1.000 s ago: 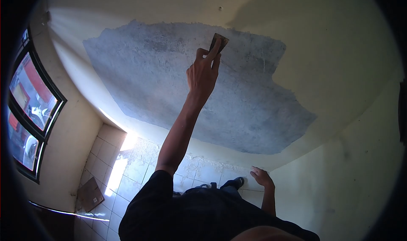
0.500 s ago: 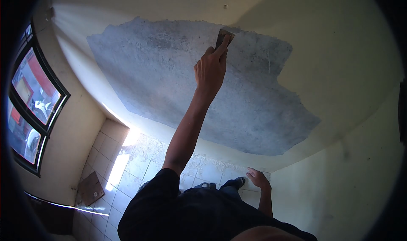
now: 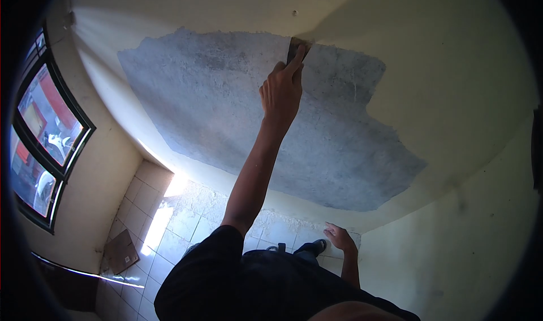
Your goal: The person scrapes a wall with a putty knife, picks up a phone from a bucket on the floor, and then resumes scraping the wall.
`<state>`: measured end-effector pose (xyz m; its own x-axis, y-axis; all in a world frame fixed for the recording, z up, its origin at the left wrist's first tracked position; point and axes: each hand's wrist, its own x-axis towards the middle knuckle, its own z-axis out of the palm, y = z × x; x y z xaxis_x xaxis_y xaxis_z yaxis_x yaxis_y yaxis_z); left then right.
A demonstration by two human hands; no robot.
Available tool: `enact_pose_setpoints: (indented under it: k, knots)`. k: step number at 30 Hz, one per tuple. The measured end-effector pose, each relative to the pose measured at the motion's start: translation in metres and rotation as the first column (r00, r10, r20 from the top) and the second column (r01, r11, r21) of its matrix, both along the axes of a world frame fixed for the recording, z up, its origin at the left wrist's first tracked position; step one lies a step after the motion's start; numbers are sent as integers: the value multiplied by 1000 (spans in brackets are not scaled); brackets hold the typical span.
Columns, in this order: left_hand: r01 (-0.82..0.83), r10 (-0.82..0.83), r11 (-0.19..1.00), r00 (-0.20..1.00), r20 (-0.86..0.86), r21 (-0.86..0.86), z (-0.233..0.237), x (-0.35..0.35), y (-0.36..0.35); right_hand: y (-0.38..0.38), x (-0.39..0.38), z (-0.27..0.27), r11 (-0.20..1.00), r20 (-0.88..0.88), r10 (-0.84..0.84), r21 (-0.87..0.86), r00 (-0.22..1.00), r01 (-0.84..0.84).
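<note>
My left hand reaches up to the wall, closed around a scraper. Its index finger lies stretched along the tool's flat face. The scraper's wide edge is against the upper border of a large grey bare patch, where the cream paint begins. Part of the scraper is hidden by my fingers. Low on the right, my right hand hangs beside my body with its fingers loosely apart, holding nothing.
A dark-framed window is on the left wall. White floor tiles show below, with pale debris along the wall's foot. A brown flat piece lies at left. My shoe is near the wall.
The view has shifted slightly, so the wall sits a little lower in it. My left hand keeps the scraper at the patch's top border. My right hand has moved slightly left.
</note>
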<state>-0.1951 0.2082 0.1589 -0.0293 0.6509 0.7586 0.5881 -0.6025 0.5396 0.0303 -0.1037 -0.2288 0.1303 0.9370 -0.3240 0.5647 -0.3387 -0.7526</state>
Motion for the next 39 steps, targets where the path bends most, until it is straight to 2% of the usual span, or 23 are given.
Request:
enact_pose_setpoints:
  k: [3, 7, 12, 15, 18, 21, 24, 27, 30, 33, 35, 39]
  knots:
    - [4, -5, 1000, 1000, 17, 18, -6, -1, -2, -2, 0, -14, 1000, -19, 13, 14, 1000, -12]
    - [-13, 11, 998, 999, -37, -65, 10, -9, -8, -2, 0, -21, 998, 13, 56, -21, 998, -55]
    - [39, -38, 993, 999, 6, -109, -5, -10, -7, 3, -9, -25, 999, 11, 53, 3, 999, -53]
    - [-6, 6, 1000, 1000, -2, 7, 12, -1, 2, 2, -13, -34, 997, 7, 74, -9, 997, -73]
    - [-19, 20, 999, 999, -30, 38, 36, -1, 0, 5, -23, -26, 991, 22, 121, -55, 992, -120]
    - [11, -14, 999, 998, -57, -42, 23, -11, -9, 4, -27, -18, 995, 8, 98, -21, 995, -98]
    - [47, -49, 991, 999, -11, -124, -4, -12, -7, 0, -32, -11, 997, 8, 62, -52, 998, -62]
    - [44, -41, 995, 999, 34, -86, 5, -6, -1, -4, -30, -22, 991, 2, 110, -79, 994, -109]
    - [4, -4, 999, 1000, -13, -50, 34, -11, -5, -2, -30, -17, 985, 70, 155, -90, 985, -148]
    - [28, -28, 999, 1000, -3, -38, 25, -13, -4, 4, -35, -3, 993, 84, 115, -9, 990, -115]
    - [59, -57, 996, 998, 31, -68, -1, -8, 1, 6, -38, -1, 994, 73, 99, 40, 992, -102]
    - [41, -41, 995, 999, 6, -92, 7, -8, 0, 9, -42, -1, 989, 47, 129, 60, 990, -132]
